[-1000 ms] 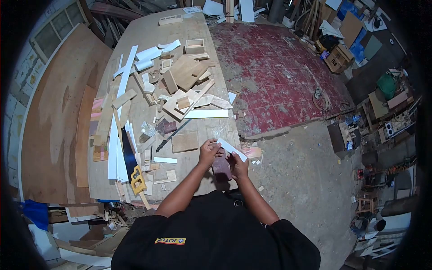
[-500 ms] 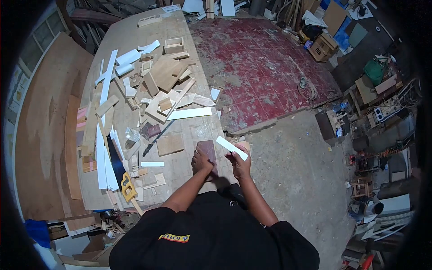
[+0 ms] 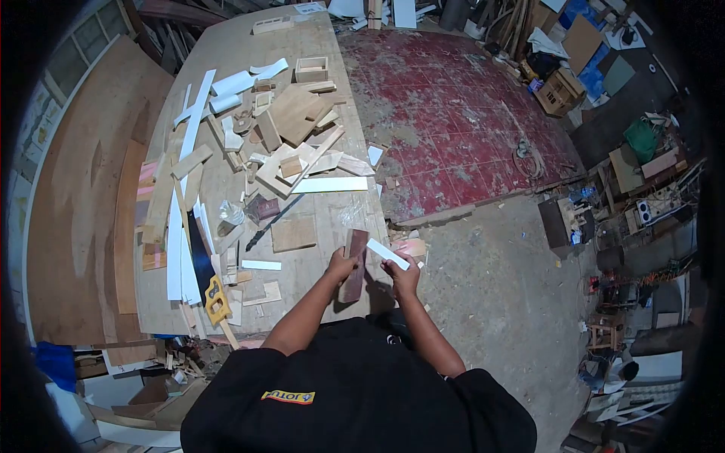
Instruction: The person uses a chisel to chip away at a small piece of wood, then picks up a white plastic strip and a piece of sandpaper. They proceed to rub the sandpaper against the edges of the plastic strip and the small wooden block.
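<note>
My left hand (image 3: 343,267) is closed on the left edge of a dark reddish-brown strip (image 3: 355,288), which looks like sandpaper and stands tilted over the workbench's near edge. To its right, my right hand (image 3: 402,278) grips the lower end of a short white strip (image 3: 387,253), which slants up and left toward the brown strip. A square wooden piece (image 3: 294,234) lies left of my hands, and a small white strip (image 3: 261,265) is on the bench below it.
Wooden offcuts (image 3: 298,113) are heaped on the workbench (image 3: 226,45). A yellow-handled saw (image 3: 217,300) and long white strips (image 3: 175,264) lie at the left. Concrete floor (image 3: 483,264) is on the right.
My left hand has gone from lying over the brown strip to gripping its edge, and the strip is now raised and tilted. The white strip remains in my right hand. The camera view has shifted slightly.
</note>
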`<state>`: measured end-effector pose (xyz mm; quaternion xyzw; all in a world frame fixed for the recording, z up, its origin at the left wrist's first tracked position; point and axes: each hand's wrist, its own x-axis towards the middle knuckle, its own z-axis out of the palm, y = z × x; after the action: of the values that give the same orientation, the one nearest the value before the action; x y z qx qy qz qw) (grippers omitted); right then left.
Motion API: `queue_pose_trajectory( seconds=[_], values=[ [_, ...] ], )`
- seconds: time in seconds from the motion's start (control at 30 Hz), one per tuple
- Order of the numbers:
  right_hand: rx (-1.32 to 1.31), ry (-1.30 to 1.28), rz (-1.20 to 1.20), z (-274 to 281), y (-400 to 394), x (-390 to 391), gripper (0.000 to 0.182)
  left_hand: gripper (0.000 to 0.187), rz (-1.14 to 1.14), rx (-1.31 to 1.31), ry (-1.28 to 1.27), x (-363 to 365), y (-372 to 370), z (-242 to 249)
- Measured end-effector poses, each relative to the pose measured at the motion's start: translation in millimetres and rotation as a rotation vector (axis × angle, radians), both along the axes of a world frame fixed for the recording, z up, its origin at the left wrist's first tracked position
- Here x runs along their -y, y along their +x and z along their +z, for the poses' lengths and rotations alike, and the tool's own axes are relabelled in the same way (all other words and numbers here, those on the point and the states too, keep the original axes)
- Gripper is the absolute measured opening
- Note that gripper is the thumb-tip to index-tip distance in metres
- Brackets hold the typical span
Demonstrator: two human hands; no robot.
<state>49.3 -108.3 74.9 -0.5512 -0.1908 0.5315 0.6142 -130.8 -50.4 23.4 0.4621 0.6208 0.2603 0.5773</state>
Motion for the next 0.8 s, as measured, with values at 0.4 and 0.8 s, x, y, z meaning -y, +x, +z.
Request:
queue_pose_trajectory(
  seconds=[0.4, 0.8],
  values=[
    [0.521, 0.150, 0.474, 31, -48, 8, 0.040, 0.048, 0.184, 0.523, -0.003, 6, -49, 64],
    [0.788, 0.388, 0.723, 110, -82, -27, 0.067, 0.074, 0.194, 0.784, 0.035, 9, -70, 121]
  ],
)
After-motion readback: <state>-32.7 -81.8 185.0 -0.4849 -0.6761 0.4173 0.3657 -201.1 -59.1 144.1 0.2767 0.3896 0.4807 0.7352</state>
